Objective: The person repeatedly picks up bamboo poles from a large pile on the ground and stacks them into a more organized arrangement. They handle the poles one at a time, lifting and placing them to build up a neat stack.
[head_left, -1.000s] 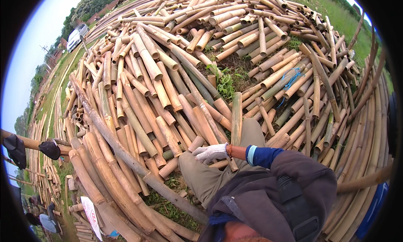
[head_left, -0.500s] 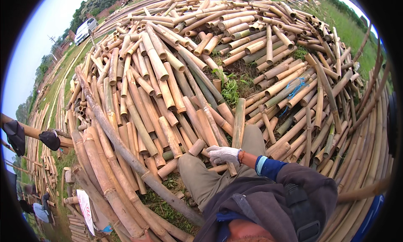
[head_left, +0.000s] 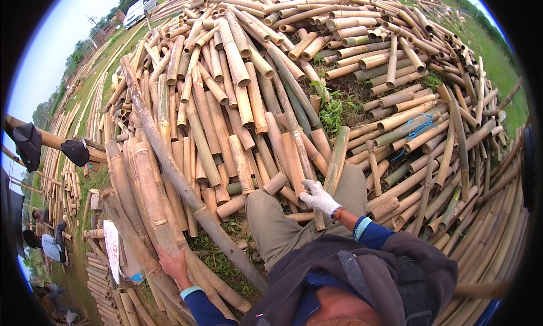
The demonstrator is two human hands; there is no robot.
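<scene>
A big heap of cut bamboo poles (head_left: pixel 237 100) fills the view. My right hand (head_left: pixel 318 197), in a white knitted glove, is closed around a slim bamboo pole (head_left: pixel 300 150) that runs down past my knee in khaki trousers (head_left: pixel 277 227). A greenish pole (head_left: pixel 338 156) lies just beside that hand. My left hand (head_left: pixel 172 265), bare with a teal cuff, lies flat with fingers spread on a thick brown bamboo pole (head_left: pixel 144 201) at the lower left. A long grey pole (head_left: pixel 169 167) crosses diagonally between the two hands.
Grass and weeds (head_left: pixel 334 108) grow through a gap in the heap. A white car (head_left: pixel 138 9) stands far off at the top left. Dark cloth items (head_left: pixel 76 152) hang on a pole at the left. A white sack (head_left: pixel 111 249) lies by stacked poles below.
My left hand has come into view at the lower left and rests on the thick pole. My gloved right hand stays by my knee on the slim pole.
</scene>
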